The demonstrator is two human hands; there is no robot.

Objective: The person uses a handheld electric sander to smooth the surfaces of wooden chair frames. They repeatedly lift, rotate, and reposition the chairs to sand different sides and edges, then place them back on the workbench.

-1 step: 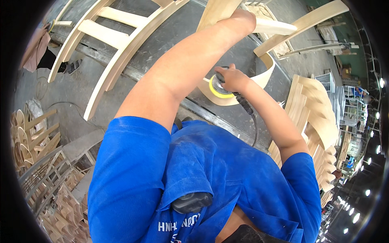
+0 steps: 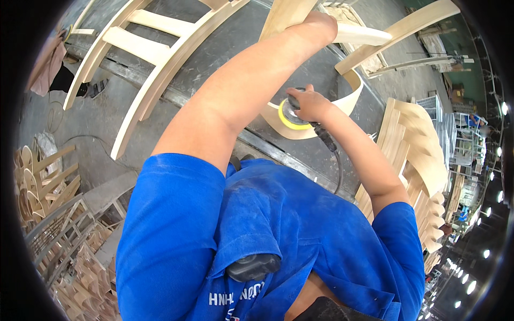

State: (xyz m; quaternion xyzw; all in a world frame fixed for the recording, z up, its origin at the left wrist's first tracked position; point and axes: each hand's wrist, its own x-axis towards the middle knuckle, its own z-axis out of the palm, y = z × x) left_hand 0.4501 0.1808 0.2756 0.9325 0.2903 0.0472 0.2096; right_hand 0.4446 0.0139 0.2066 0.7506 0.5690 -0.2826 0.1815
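Observation:
My right hand [image 2: 311, 103] is closed around a disc sander [image 2: 294, 115] with a yellow pad rim and a dark hose or cord. The pad rests against a curved pale wooden band [image 2: 350, 101], part of a chair-like wooden frame. Up at the top, my left hand [image 2: 323, 25] bends over the frame beside a broad upright wooden piece [image 2: 286, 18]. Its fingers are hidden behind the wrist and the wood. A crosspiece [image 2: 364, 35] runs from there to a slanted leg [image 2: 399, 37]. Beneath the frame lies a dark work surface [image 2: 214, 69].
To the left stands another wooden frame with slats [image 2: 136, 45]. Stacked curved wooden parts [image 2: 417, 139] lie at the right, and more wooden pieces [image 2: 45, 182] at the lower left. A person [image 2: 48, 69] is partly visible at the far left.
The sander and my right hand have shifted very slightly to the right along the curved band. My left hand looks unmoved.

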